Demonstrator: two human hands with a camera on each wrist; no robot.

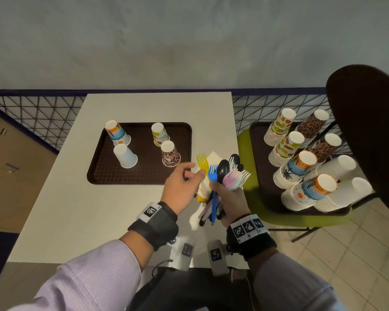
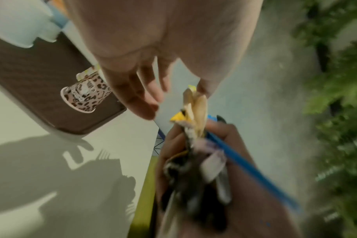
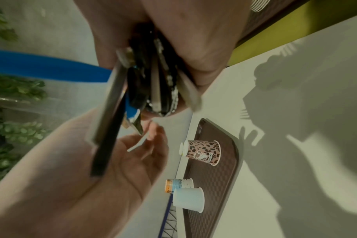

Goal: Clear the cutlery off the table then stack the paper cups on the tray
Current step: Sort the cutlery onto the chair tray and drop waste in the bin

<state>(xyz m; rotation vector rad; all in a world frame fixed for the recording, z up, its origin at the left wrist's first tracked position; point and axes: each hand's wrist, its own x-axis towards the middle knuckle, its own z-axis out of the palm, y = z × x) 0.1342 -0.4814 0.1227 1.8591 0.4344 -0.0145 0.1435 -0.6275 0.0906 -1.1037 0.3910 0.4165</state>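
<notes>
From the head camera we see our right hand (image 1: 230, 199) clamped round a bundle of plastic cutlery (image 1: 220, 180) held above the near right part of the white table (image 1: 76, 209): a blue fork (image 1: 212, 176), a black spoon (image 1: 223, 168), pale pink forks and dark handles fanning upward. Our left hand (image 1: 181, 188) sits just beside it, thumb and fingertip pinching the yellow fork (image 1: 202, 161) next to a white napkin (image 1: 213, 157). On the brown tray (image 1: 144, 173) four paper cups stand upside down and apart: a blue-striped cup (image 1: 117, 133), a plain white cup (image 1: 125, 156), a green-lettered cup (image 1: 160, 134) and a leopard-print cup (image 1: 170, 153). To the right, a second tray (image 1: 272, 205) on a green chair (image 1: 247, 149) carries stacks of cups. In the left wrist view, blurred, our left fingers (image 2: 147, 96) curl loosely above the bundle (image 2: 196, 161), the thumb touching its yellow tip, with the leopard-print cup (image 2: 86, 95) on the tray (image 2: 31, 80) behind. In the right wrist view, our right hand (image 3: 194, 40) is closed on the dark handles (image 3: 151, 80), the left hand (image 3: 132, 154) below them, and three cups show on the tray (image 3: 214, 185).
</notes>
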